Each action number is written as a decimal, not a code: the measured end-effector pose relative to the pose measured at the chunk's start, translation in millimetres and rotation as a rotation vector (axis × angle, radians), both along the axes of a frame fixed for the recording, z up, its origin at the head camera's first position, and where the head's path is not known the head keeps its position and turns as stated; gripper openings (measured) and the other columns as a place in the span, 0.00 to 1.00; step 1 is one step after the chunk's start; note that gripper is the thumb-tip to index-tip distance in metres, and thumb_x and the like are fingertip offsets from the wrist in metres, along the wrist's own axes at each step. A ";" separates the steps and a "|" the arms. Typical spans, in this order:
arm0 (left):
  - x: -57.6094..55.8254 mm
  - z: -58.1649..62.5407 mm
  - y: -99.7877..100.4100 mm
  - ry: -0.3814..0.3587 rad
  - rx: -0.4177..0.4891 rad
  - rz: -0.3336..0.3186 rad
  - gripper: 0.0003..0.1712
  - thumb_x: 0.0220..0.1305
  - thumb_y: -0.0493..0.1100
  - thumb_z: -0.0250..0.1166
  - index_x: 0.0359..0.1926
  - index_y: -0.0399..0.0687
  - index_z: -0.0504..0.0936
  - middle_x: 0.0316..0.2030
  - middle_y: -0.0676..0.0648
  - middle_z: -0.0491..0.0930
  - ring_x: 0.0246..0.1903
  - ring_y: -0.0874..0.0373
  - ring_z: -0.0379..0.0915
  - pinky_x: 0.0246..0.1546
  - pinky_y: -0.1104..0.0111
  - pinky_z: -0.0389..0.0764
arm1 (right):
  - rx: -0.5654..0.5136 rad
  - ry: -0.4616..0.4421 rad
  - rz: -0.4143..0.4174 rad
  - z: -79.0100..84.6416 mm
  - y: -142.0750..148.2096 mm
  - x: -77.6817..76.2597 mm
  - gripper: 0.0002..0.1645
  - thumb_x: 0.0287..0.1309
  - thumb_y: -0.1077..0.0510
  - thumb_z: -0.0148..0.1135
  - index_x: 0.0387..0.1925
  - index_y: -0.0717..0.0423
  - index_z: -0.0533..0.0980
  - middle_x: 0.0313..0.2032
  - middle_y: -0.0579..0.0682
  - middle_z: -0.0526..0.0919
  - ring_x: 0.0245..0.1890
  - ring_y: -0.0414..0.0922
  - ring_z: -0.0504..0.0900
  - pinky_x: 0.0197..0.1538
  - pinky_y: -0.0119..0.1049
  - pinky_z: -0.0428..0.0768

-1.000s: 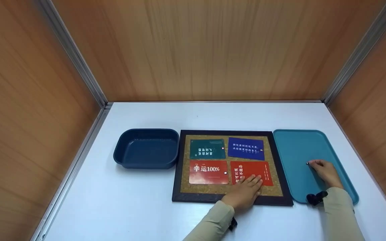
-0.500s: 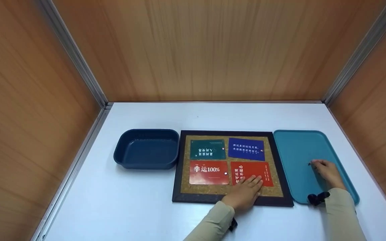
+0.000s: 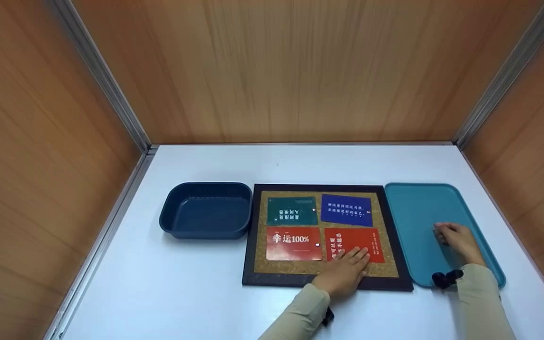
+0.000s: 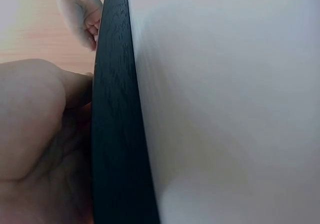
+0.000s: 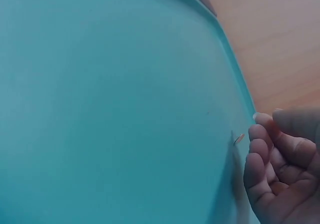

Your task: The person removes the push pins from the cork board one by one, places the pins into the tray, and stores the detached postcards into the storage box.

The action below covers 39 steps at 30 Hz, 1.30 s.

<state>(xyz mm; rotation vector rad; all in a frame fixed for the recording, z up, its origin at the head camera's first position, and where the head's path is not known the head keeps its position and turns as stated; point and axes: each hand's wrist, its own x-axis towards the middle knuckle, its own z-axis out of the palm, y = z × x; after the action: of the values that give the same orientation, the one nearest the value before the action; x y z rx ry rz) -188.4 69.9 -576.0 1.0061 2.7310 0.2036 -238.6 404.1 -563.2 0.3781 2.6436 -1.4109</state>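
Note:
My left hand (image 3: 342,275) lies with fingers spread on a red card (image 3: 373,236), at the lower right of a dark-framed cork board (image 3: 295,268). Over the turquoise tray (image 3: 418,198) is my right hand (image 3: 458,240), thumb and index finger brought together and the others curled. A small coppery tack (image 5: 239,138) shows close beside its fingertips in the right wrist view. Whether the fingers pinch this tack is too small to tell. Shiny tack heads dot the other red card (image 3: 293,255), the green card (image 3: 291,208) and the blue card (image 3: 346,210).
A dark blue basin (image 3: 206,231) stands against the board's left side. The tray adjoins the board's right side. Wood-grained panels (image 3: 300,71) enclose the white table (image 3: 182,288) at the back and both sides.
The right hand shifts slightly about the same spot over the tray, and the dark speck at its fingertips becomes less distinct. The left hand, cards and board stay in place.

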 end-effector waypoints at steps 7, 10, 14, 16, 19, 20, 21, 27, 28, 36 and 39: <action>0.1 0.1 -0.7 0.005 -0.008 -0.003 0.28 0.77 0.56 0.34 0.75 0.64 0.51 0.74 0.65 0.46 0.74 0.68 0.39 0.74 0.68 0.48 | -0.030 0.017 0.049 6.5 -6.6 -4.7 0.33 0.72 0.48 0.45 0.59 0.76 0.68 0.34 0.38 0.80 0.32 0.28 0.78 0.37 0.24 0.80; -0.2 0.3 -0.6 0.003 -0.012 -0.003 0.28 0.77 0.56 0.34 0.75 0.65 0.50 0.74 0.65 0.45 0.74 0.68 0.39 0.74 0.69 0.47 | -0.046 0.020 0.080 10.7 -10.7 -7.3 0.33 0.72 0.48 0.45 0.60 0.77 0.67 0.34 0.39 0.81 0.32 0.27 0.78 0.38 0.23 0.80; -0.8 0.9 -0.6 -0.002 -0.017 -0.003 0.28 0.77 0.56 0.35 0.75 0.64 0.50 0.74 0.64 0.45 0.74 0.68 0.39 0.74 0.68 0.47 | -0.126 0.027 0.120 16.7 -17.6 -11.0 0.34 0.73 0.49 0.46 0.61 0.79 0.64 0.36 0.39 0.82 0.35 0.27 0.80 0.42 0.22 0.81; -1.1 1.4 -0.5 -0.005 -0.017 -0.004 0.29 0.77 0.56 0.35 0.75 0.64 0.50 0.74 0.64 0.45 0.74 0.67 0.39 0.74 0.68 0.47 | -0.180 0.028 0.139 19.6 -21.3 -12.2 0.35 0.73 0.50 0.46 0.62 0.80 0.62 0.36 0.38 0.82 0.36 0.27 0.80 0.43 0.22 0.81; -1.2 2.3 -0.6 -0.011 -0.008 -0.005 0.29 0.77 0.56 0.36 0.75 0.63 0.51 0.74 0.63 0.46 0.74 0.67 0.39 0.74 0.67 0.47 | -0.259 0.012 0.148 23.1 -26.9 -12.8 0.36 0.73 0.50 0.46 0.63 0.81 0.59 0.37 0.36 0.83 0.38 0.28 0.81 0.46 0.24 0.81; -1.3 2.4 -0.7 -0.014 -0.004 -0.005 0.29 0.77 0.55 0.36 0.75 0.63 0.51 0.74 0.63 0.46 0.74 0.67 0.39 0.74 0.67 0.47 | -0.281 0.007 0.155 24.1 -28.8 -12.7 0.36 0.73 0.50 0.46 0.64 0.81 0.58 0.38 0.37 0.83 0.39 0.28 0.82 0.46 0.24 0.81; -1.3 2.5 -0.7 -0.014 -0.002 -0.005 0.29 0.77 0.55 0.36 0.75 0.63 0.51 0.74 0.63 0.46 0.74 0.67 0.40 0.74 0.67 0.48 | -0.300 0.000 0.160 25.1 -30.9 -12.5 0.37 0.73 0.50 0.46 0.64 0.81 0.58 0.39 0.38 0.84 0.40 0.29 0.82 0.47 0.25 0.81; -1.9 2.9 -1.3 -0.002 -0.003 -0.008 0.28 0.77 0.55 0.37 0.75 0.63 0.52 0.74 0.63 0.47 0.74 0.67 0.41 0.74 0.67 0.49 | -0.349 -0.026 0.204 27.1 -43.7 -12.2 0.39 0.72 0.47 0.47 0.65 0.79 0.56 0.47 0.49 0.84 0.44 0.33 0.83 0.52 0.28 0.81; -2.1 3.0 -1.3 0.005 -0.005 -0.009 0.28 0.77 0.55 0.37 0.75 0.63 0.52 0.74 0.63 0.48 0.74 0.67 0.41 0.74 0.67 0.49 | -0.359 -0.026 0.210 26.7 -45.9 -12.4 0.39 0.72 0.47 0.48 0.65 0.79 0.56 0.49 0.51 0.83 0.45 0.33 0.83 0.52 0.29 0.81; -1.7 -0.1 0.2 0.032 -0.020 -0.015 0.28 0.77 0.55 0.37 0.74 0.64 0.53 0.74 0.64 0.49 0.74 0.67 0.43 0.73 0.68 0.51 | -0.411 -0.082 0.230 19.8 -61.9 -14.4 0.37 0.73 0.51 0.46 0.67 0.79 0.54 0.57 0.64 0.77 0.46 0.33 0.82 0.54 0.30 0.80; -1.8 -1.1 0.6 0.031 -0.018 -0.015 0.28 0.77 0.56 0.36 0.74 0.64 0.53 0.74 0.64 0.48 0.74 0.68 0.42 0.73 0.68 0.51 | -0.443 -0.098 0.241 17.7 -67.0 -14.6 0.35 0.73 0.53 0.45 0.67 0.79 0.53 0.58 0.65 0.76 0.47 0.34 0.82 0.54 0.30 0.80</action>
<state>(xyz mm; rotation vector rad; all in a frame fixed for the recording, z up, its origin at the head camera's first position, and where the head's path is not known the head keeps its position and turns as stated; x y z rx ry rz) -190.2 70.5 -577.1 1.0338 2.7472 0.1617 -253.2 337.1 -545.5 0.0743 2.1283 -1.7736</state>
